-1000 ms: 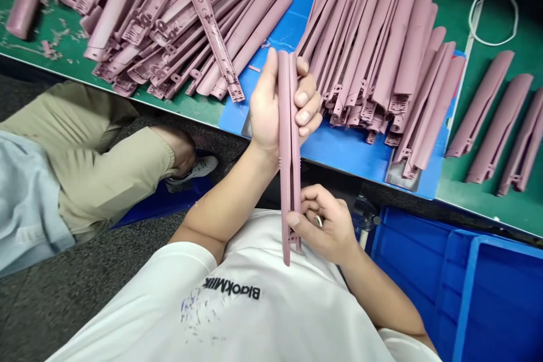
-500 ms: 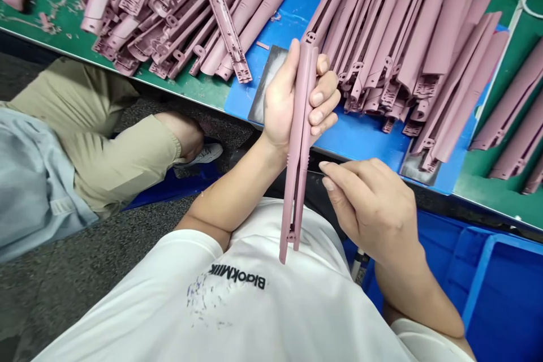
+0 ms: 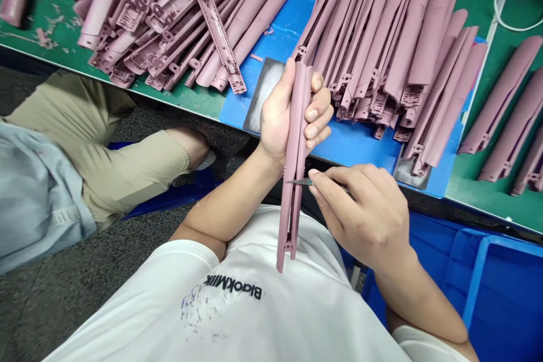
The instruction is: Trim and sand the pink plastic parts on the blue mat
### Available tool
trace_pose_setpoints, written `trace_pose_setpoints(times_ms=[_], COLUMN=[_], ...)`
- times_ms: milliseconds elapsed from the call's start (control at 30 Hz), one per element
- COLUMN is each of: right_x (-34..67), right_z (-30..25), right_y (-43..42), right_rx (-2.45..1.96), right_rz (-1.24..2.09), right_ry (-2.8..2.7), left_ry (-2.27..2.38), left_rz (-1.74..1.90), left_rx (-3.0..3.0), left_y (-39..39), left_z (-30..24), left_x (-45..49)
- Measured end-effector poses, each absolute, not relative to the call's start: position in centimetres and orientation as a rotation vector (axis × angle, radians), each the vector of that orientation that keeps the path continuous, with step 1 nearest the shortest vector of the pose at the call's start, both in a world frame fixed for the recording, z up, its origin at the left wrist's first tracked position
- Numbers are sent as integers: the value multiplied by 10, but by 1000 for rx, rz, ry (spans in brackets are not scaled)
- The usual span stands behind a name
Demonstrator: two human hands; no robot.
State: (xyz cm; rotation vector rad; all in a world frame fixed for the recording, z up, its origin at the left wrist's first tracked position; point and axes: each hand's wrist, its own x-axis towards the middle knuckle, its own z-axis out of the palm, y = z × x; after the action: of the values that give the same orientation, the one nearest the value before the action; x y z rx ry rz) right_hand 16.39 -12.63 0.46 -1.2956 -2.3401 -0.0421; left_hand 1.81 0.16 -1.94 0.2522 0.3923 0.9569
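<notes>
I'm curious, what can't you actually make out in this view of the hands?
In the head view:
- The small blade's handle: hidden by the right hand.
- The pink plastic part's upper length: partly hidden by the left hand.
- The seated person's upper body: cut off by the left edge.

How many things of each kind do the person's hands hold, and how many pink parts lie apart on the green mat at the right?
Pink moulded plastic part in the left hand: 1
Craft knife in the right hand: 1
Pink parts apart on the green mat, in view: 3
Total: 5
</notes>
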Motion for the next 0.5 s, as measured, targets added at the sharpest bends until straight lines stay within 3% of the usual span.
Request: trace_pose_setpoints(times_ms=[500], right_x=[180], right_z=[17], right_y=[-77], right_rx=[-1401], right_rz=[-61], right_ry=[-2106], left_ry=[397], left_rz=[1025], left_rx=[282], left_y=[-16], left_z=[-22], left_x=[33])
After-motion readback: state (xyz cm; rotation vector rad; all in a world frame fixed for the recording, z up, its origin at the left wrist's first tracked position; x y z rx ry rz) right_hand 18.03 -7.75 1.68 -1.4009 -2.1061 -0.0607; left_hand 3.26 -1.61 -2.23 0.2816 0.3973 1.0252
